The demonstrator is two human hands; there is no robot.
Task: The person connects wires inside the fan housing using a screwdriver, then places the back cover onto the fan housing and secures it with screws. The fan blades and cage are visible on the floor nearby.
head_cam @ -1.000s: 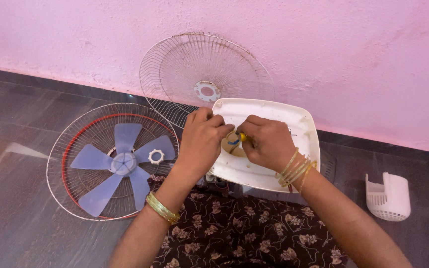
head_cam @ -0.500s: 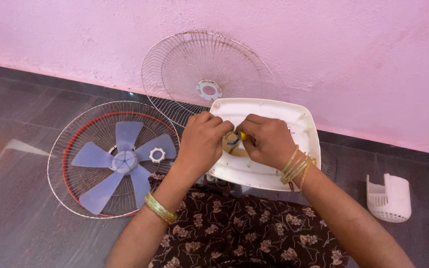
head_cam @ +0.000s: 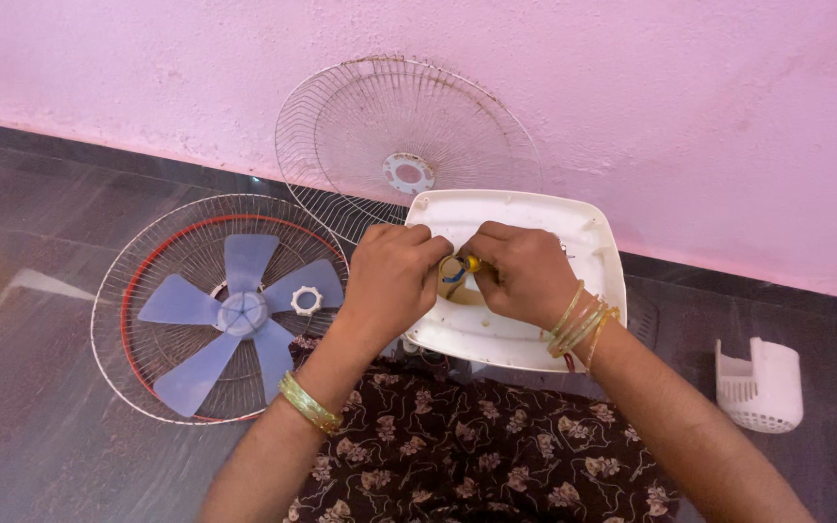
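Head view: both hands meet over an upturned white plastic fan base [head_cam: 535, 334], which rests tilted on the person's lap with its hollow underside facing up. The left hand [head_cam: 394, 276] is curled nearly closed, its fingertips pinched at a small round part with blue wire [head_cam: 453, 271] at the middle of the base — whether it truly grips that part or only steadies it cannot be told. The right hand [head_cam: 525, 274] is also curled shut, and a yellow tip [head_cam: 474, 262] shows between its thumb and fingers, touching the wired part; the rest of that yellow thing is hidden in the fist. Gold bangles sit on both wrists.

On the dark floor to the left lies a wire fan guard with a red rim [head_cam: 128, 334], and in it a pale blue fan blade [head_cam: 234, 315] with a small white plastic nut [head_cam: 306, 300] just beside the hub. A second wire guard [head_cam: 399, 126] leans against the pink wall [head_cam: 690, 116] behind the base. Well apart to the right, a white vented plastic cover [head_cam: 758, 385] stands on the floor
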